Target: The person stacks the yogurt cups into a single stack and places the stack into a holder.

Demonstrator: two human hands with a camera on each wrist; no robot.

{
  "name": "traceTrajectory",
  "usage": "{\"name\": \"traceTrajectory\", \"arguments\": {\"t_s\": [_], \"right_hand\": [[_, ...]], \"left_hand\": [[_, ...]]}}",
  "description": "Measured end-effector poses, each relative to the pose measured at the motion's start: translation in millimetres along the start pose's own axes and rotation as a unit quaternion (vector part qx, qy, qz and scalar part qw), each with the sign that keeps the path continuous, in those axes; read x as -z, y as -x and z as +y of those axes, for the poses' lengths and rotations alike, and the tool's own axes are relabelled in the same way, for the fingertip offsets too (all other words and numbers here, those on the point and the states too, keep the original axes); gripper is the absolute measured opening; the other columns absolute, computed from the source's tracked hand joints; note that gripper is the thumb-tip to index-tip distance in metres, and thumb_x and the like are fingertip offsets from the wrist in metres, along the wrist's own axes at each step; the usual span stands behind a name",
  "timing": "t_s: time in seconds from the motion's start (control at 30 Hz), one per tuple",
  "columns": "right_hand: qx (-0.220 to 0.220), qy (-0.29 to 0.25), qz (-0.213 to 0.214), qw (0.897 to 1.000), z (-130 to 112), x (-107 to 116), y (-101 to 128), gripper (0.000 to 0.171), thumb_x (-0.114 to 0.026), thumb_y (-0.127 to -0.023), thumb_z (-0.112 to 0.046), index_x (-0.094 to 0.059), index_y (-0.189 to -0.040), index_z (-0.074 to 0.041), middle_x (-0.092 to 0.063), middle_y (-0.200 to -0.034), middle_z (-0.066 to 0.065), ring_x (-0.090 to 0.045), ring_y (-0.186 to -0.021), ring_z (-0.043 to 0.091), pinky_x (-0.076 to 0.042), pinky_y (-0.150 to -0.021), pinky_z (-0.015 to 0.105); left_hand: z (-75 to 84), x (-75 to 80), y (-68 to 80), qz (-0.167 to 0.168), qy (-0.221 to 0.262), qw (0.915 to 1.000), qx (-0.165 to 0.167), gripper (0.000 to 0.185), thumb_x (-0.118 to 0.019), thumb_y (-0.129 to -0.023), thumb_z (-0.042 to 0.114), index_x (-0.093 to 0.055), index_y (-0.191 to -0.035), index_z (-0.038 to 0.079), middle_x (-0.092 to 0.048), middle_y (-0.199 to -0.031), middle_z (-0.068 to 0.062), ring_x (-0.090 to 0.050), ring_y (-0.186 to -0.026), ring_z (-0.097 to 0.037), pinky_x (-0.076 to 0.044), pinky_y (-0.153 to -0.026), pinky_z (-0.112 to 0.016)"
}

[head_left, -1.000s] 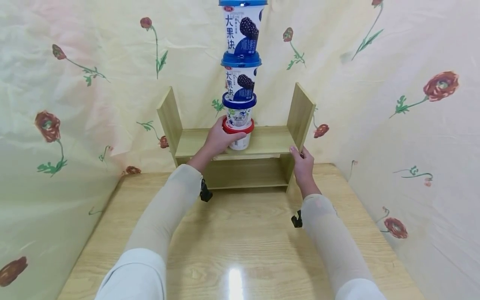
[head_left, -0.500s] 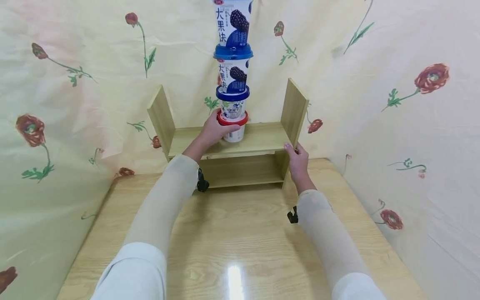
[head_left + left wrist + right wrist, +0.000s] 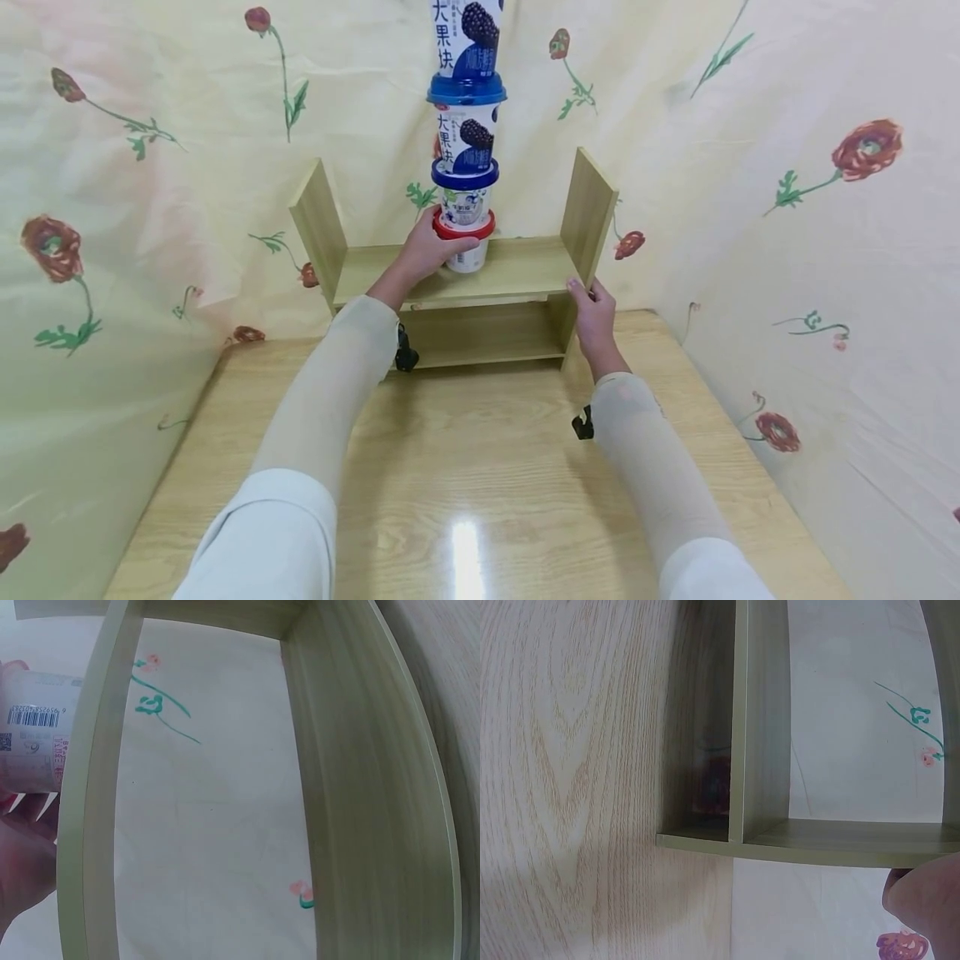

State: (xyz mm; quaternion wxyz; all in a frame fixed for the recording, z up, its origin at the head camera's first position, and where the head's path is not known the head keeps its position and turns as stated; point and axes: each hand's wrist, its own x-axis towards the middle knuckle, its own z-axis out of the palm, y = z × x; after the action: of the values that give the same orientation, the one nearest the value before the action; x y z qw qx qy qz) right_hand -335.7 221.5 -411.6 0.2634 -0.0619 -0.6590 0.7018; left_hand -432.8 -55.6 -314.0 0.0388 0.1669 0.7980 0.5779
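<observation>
Little shift from a second ago: left hand (image 3: 429,250) fingers remain curled round the red-lidded yogurt cup (image 3: 465,242) under the stack; right hand (image 3: 592,310) still grips the wooden shelf (image 3: 525,271) side panel. Steadying continues.

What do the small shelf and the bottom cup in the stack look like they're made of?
Shelf: seemingly laminated board, pale printed wood grain, matte, with flat, sharp-cut edges. Bottom cup: probably thin plastic, white printed wall under a glossy red lid; the left hand grips it.
</observation>
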Motion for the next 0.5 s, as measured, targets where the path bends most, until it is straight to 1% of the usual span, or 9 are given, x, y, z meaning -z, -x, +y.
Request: {"name": "traceTrajectory", "arguments": {"t_s": [0.13,0.3,0.4,0.5], "right_hand": [[-0.007,0.001,0.003,1.0,0.7,0.8,3.2,0.039,-0.066,-0.091,-0.025,-0.063,-0.123,-0.003,-0.06,-0.1,0.001,-0.047,-0.092,0.012,-0.038,-0.088,0.033],[-0.014,-0.007,0.002,1.0,-0.3,2.2,1.1,0.039,-0.067,-0.09,-0.026,-0.064,-0.122,-0.004,-0.061,-0.101,0.002,-0.048,-0.094,0.013,-0.038,-0.086,0.03],[-0.011,-0.007,-0.005,1.0,-1.1,1.4,-1.5,0.038,-0.067,-0.09,-0.028,-0.064,-0.121,-0.006,-0.061,-0.104,0.003,-0.049,-0.096,0.013,-0.038,-0.085,0.029],[-0.012,-0.004,-0.001,1.0,-1.5,0.7,-1.6,0.036,-0.067,-0.09,-0.027,-0.065,-0.119,-0.006,-0.062,-0.104,0.003,-0.049,-0.096,0.013,-0.039,-0.085,0.028]], "left_hand": [[-0.4,-1.6,3.1,-0.002,0.001,1.0,0.004,0.102,-0.083,-0.064,0.051,-0.025,-0.146,0.029,-0.04,-0.141,0.005,-0.041,-0.125,-0.016,-0.036,-0.104,-0.04],[1.4,-2.8,5.9,-0.003,0.003,1.0,-0.001,0.102,-0.081,-0.067,0.049,-0.022,-0.147,0.029,-0.038,-0.143,0.006,-0.039,-0.127,-0.016,-0.034,-0.106,-0.041],[0.8,-2.1,7.2,0.004,-0.005,1.0,-0.006,0.105,-0.08,-0.07,0.049,-0.015,-0.15,0.028,-0.034,-0.147,0.004,-0.037,-0.13,-0.017,-0.032,-0.107,-0.04],[-2.1,-0.9,11.4,0.008,-0.012,0.9998,0.01,0.113,-0.079,-0.07,0.051,-0.005,-0.153,0.028,-0.032,-0.148,0.0,-0.036,-0.131,-0.019,-0.034,-0.107,-0.039]]}}
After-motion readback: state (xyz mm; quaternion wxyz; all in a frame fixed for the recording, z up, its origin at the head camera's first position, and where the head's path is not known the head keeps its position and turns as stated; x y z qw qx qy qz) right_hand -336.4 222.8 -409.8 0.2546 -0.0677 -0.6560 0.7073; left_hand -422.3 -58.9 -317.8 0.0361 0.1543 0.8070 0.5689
